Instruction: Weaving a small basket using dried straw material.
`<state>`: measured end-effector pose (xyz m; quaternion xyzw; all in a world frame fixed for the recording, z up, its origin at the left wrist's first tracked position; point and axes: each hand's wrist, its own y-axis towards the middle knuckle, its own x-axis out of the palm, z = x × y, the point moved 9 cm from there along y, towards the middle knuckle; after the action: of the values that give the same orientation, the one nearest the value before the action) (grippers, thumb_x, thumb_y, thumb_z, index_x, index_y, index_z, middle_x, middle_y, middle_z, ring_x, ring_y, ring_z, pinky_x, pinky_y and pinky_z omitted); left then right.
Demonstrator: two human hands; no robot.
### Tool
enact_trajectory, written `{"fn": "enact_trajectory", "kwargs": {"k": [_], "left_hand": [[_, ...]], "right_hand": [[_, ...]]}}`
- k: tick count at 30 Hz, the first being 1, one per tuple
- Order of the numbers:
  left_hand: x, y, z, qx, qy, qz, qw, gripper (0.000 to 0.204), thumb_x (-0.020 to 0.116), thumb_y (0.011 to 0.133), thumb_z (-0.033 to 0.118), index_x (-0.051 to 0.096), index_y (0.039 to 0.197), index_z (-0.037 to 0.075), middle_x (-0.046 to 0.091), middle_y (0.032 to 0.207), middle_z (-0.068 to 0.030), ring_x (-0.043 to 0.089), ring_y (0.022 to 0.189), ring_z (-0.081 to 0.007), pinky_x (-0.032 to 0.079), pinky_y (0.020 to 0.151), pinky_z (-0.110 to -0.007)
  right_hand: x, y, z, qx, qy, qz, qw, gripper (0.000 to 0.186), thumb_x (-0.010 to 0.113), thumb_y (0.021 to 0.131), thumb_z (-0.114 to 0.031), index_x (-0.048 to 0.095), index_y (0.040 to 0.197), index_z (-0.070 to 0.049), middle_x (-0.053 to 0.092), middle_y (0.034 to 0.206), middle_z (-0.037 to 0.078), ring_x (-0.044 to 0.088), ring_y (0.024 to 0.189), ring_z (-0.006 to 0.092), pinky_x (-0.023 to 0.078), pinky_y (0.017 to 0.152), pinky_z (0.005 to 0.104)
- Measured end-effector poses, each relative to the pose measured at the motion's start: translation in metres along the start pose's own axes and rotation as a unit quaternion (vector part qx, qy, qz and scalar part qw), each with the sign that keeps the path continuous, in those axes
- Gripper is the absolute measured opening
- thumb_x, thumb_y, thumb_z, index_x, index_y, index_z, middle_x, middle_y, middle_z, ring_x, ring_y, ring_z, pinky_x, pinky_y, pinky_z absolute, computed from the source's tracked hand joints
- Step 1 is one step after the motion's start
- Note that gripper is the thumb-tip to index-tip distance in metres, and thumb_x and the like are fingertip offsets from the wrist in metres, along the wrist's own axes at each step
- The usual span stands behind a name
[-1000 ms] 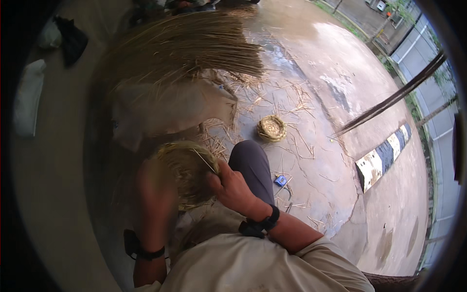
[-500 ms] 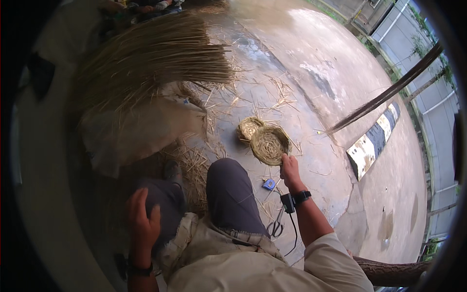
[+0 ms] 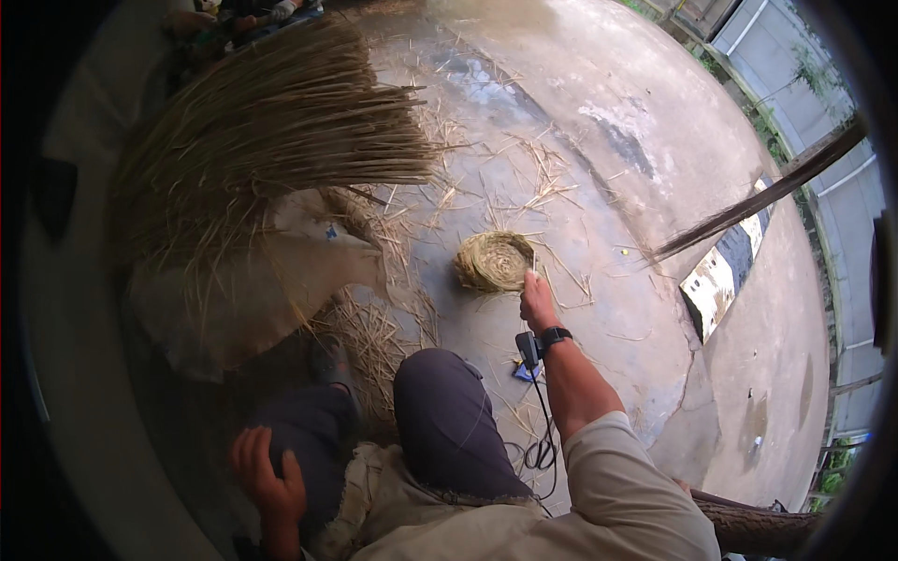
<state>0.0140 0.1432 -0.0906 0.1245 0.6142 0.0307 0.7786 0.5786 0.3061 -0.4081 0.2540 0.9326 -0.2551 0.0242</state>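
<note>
Out in front, my right hand grips the near right rim of a shallow round straw basket, coiled and greenish-yellow. Its inside faces up. A second basket is mostly hidden beneath or behind it; I cannot tell whether one sits inside the other. My left hand hangs free by my left knee, fingers apart and holding nothing. Below my right wrist lie a blue tape measure, partly covered by the wrist device, and dark-handled scissors.
A large straw bundle lies at the far left, above a pale sack. Loose straw litters the concrete floor. To the right are a leaning trunk and a black-and-white block. Another person's hands show at the top left.
My right hand has carried its basket up and slightly left, onto or over the smaller-looking one, which was visible beside it. My left hand stays open near my knee.
</note>
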Motion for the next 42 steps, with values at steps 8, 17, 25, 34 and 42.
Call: {"fn": "enact_trajectory", "kwargs": {"k": [8, 17, 25, 34, 42], "left_hand": [[-0.003, 0.007, 0.004, -0.004, -0.002, -0.009, 1.000, 0.037, 0.064, 0.098, 0.016, 0.063, 0.130, -0.003, 0.065, 0.131, -0.0223, 0.057, 0.128, -0.0469, 0.044, 0.109, -0.060], [-0.004, 0.006, 0.003, 0.004, 0.011, -0.006, 1.000, 0.029, 0.063, 0.096, 0.015, 0.067, 0.119, -0.003, 0.065, 0.128, -0.0212, 0.057, 0.126, -0.0463, 0.044, 0.107, -0.060], [-0.002, 0.005, 0.001, -0.011, 0.036, -0.015, 0.999, 0.027, 0.063, 0.096, 0.016, 0.068, 0.114, -0.004, 0.065, 0.127, -0.0205, 0.057, 0.126, -0.0459, 0.043, 0.107, -0.060], [0.001, 0.008, -0.002, -0.024, 0.020, -0.030, 0.999, 0.025, 0.063, 0.096, 0.013, 0.067, 0.114, -0.004, 0.065, 0.129, -0.0218, 0.055, 0.128, -0.0469, 0.042, 0.109, -0.060], [0.001, 0.013, 0.004, -0.029, 0.035, -0.048, 0.998, 0.025, 0.063, 0.096, 0.013, 0.067, 0.114, -0.004, 0.064, 0.131, -0.0209, 0.054, 0.129, -0.0464, 0.042, 0.109, -0.060]], "right_hand": [[0.018, -0.043, 0.115, -0.048, -0.067, 0.015, 0.996, 0.034, 0.056, 0.105, -0.039, 0.064, 0.094, -0.008, 0.050, 0.064, -0.001, 0.044, 0.046, 0.0122, 0.036, 0.042, 0.0304], [-0.021, -0.004, 0.109, -0.082, -0.099, 0.094, 0.987, 0.035, 0.065, 0.101, -0.040, 0.063, 0.086, -0.008, 0.046, 0.060, -0.001, 0.044, 0.046, 0.0116, 0.034, 0.041, 0.0328], [-0.001, 0.027, 0.074, 0.123, -0.007, 0.064, 0.990, 0.050, 0.067, 0.099, -0.052, 0.047, 0.072, -0.015, 0.038, 0.055, -0.004, 0.035, 0.039, 0.0140, 0.026, 0.038, 0.0341], [0.031, 0.024, 0.072, 0.221, 0.141, 0.003, 0.965, 0.029, 0.058, 0.099, -0.030, 0.055, 0.076, -0.013, 0.032, 0.053, -0.005, 0.032, 0.039, 0.0109, 0.023, 0.039, 0.0308], [0.031, 0.032, 0.076, 0.255, 0.075, 0.003, 0.964, 0.029, 0.058, 0.098, -0.030, 0.062, 0.078, -0.010, 0.029, 0.049, -0.005, 0.022, 0.035, 0.0112, 0.018, 0.037, 0.0322]]}}
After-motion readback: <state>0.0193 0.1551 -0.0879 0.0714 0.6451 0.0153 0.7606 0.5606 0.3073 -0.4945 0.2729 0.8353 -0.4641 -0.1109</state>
